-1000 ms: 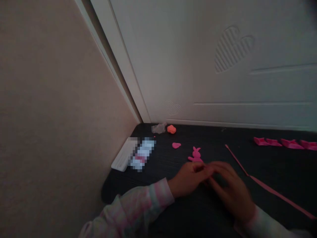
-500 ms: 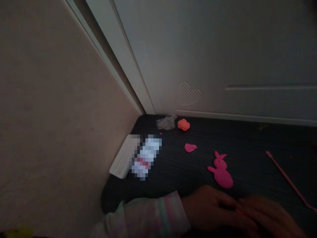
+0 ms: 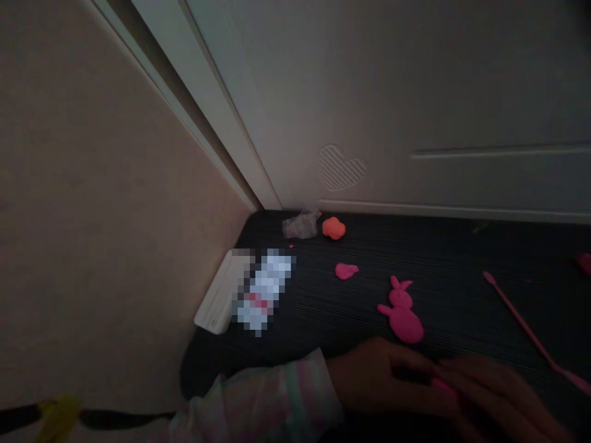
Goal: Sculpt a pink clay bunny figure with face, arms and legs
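Note:
At the bottom of the view, my left hand (image 3: 383, 378) and my right hand (image 3: 501, 391) meet with fingers bent together. A piece of pink modelling clay (image 3: 444, 392) shows between them, partly hidden by the fingers. Just beyond my hands lies a flat pink clay rabbit (image 3: 404, 314) with two ears, a round head, an oval body and one arm. A small drop-shaped pink clay piece (image 3: 345, 271) is farther back on the dark table (image 3: 318, 314). To the right rests a thin pink modelling tool (image 3: 526, 323).
An orange clay lump (image 3: 333, 228) sits beside a crumpled clear wrapper (image 3: 302, 224) at the back. On the left are a pale wooden-looking block (image 3: 221, 295) and a blurred-out white item (image 3: 265, 289). A pink lump (image 3: 584, 263) shows at the right edge. A wall and a white panel (image 3: 392, 92) border the table.
My view has shifted slightly, so the table items appear farther left. More of the pink clay shows between my fingers, and my hands stay together.

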Tool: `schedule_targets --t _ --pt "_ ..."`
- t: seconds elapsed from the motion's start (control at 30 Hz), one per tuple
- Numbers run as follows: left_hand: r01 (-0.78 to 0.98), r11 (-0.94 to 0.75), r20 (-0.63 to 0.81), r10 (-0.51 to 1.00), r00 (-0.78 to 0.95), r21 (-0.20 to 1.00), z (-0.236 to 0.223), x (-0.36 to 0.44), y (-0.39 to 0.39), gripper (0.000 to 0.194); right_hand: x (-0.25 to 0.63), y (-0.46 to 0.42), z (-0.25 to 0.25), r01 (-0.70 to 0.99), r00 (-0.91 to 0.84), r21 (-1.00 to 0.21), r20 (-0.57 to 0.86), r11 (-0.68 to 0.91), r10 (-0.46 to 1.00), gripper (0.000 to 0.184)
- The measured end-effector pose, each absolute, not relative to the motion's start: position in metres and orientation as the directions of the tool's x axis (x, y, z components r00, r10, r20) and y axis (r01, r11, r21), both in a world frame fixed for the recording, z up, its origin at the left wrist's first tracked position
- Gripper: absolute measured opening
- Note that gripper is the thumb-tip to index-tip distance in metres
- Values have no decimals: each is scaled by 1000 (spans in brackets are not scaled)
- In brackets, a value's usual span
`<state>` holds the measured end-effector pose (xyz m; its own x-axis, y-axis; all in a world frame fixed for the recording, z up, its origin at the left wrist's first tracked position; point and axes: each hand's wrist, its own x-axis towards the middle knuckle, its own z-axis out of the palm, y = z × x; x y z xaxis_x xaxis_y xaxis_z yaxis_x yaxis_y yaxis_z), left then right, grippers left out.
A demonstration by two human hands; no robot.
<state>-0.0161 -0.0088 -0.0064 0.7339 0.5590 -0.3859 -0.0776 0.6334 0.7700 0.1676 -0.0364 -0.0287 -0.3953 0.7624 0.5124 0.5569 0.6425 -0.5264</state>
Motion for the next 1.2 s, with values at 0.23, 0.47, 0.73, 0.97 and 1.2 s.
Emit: schedule_targets --t 0.23,0.47,0.73,0.97,1.2 --pt "-359 719 -304 615 728 594 1 -10 -5 19 145 -33 5 538 -326 -592 511 601 795 28" --pt "-320 739 -350 595 724 593 7 -5 -9 15 148 -34 8 458 -281 -634 561 622 779 28" --pt "-284 758 -342 551 761 587 6 -3 -11 17 148 -35 8 422 -311 -630 575 652 757 29" --pt "-248 777 -341 506 792 578 6 -7 -10 18 148 -38 5 407 -339 -672 519 619 785 33" --pt "-190 786 -412 494 766 589 0 -9 -7 18 147 -37 7 431 -338 -660 514 615 788 23"
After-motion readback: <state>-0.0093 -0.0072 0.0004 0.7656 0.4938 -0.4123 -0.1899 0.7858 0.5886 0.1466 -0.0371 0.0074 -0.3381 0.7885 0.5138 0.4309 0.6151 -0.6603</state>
